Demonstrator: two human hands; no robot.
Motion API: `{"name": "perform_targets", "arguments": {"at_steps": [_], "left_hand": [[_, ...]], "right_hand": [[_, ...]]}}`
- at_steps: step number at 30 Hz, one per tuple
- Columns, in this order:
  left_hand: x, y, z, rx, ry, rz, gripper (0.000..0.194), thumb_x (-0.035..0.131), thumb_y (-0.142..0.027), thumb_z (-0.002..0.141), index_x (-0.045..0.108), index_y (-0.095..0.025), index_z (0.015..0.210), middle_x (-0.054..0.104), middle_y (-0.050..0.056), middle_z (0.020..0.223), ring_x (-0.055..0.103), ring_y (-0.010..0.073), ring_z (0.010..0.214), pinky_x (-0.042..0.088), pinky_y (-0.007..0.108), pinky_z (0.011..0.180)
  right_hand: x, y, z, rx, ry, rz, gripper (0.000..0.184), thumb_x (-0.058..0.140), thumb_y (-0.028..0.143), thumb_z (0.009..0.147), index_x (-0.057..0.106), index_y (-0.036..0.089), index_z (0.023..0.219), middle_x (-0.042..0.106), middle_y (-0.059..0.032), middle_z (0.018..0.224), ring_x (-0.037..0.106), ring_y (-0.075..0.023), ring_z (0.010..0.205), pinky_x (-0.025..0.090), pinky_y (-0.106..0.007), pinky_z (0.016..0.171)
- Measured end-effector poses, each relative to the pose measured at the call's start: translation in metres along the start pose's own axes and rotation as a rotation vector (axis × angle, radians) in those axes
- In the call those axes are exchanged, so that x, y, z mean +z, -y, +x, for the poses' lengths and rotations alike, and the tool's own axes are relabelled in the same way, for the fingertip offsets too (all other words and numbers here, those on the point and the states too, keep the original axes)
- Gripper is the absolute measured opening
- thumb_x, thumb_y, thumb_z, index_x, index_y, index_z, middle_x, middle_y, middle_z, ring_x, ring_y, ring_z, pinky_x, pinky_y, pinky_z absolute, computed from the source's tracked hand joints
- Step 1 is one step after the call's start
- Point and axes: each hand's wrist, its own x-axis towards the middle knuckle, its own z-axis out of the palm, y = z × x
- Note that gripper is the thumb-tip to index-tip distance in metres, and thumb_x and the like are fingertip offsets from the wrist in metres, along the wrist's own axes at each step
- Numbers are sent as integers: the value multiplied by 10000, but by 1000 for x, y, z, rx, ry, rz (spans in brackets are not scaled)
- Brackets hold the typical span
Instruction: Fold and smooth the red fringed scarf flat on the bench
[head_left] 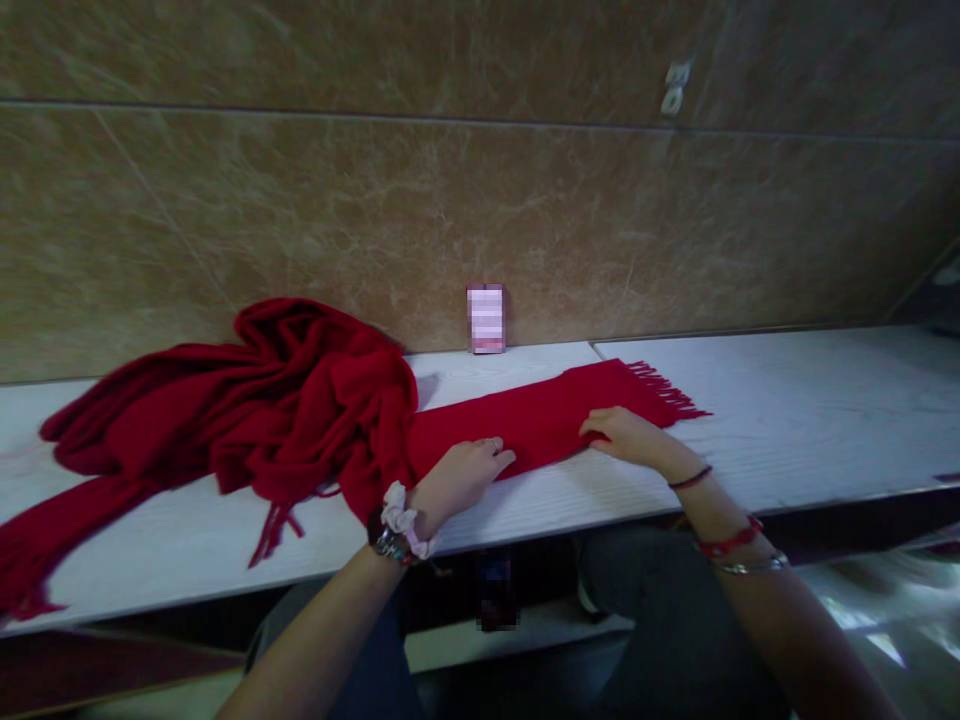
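A long red scarf [540,410] lies along a white bench-like surface, its right part laid out as a flat band with a fringed end. The rest of it, or a second piece of the same red cloth, is heaped loosely on the left. My left hand [461,485] is at the band's near edge beside the heap, fingers bent over the cloth and the thumb mostly hidden. Closer to the fringe, my right hand [626,435] pinches that same edge between fingers and thumb.
Behind the white surface [810,420] rises a brown marbled wall [337,220]. A phone [487,320] with a lit, blurred screen leans upright against it. A socket-like white fitting [675,88] is on the wall at upper right. My legs are below the front edge.
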Motion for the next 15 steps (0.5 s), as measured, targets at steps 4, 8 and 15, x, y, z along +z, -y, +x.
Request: {"name": "perform_targets", "arguments": {"at_steps": [4,8,15], "left_hand": [[-3,1,-2,1,18,7,381,406,-35,800,517,-189,1131,567,89,1057,583,194,907,470,302,738],[-5,0,-2,-8,14,18,330,421,-94,826,522,-190,1126,572,86,1035,582,187,889,466,289,719],[8,-10,18,40,-90,-15,296,407,-236,884,520,-207,1156,491,79,1245,456,209,1135,382,364,919]], "right_hand": [[0,-8,-1,52,18,-88,211,490,117,796,659,158,914,657,-72,937,579,-186,888,404,-288,790],[-3,-7,2,138,-3,-166,203,485,113,794,667,165,869,665,-71,896,579,-184,871,407,-279,763],[-3,-2,5,194,-83,-153,176,487,91,781,642,157,834,653,-69,880,570,-178,869,398,-259,766]]}}
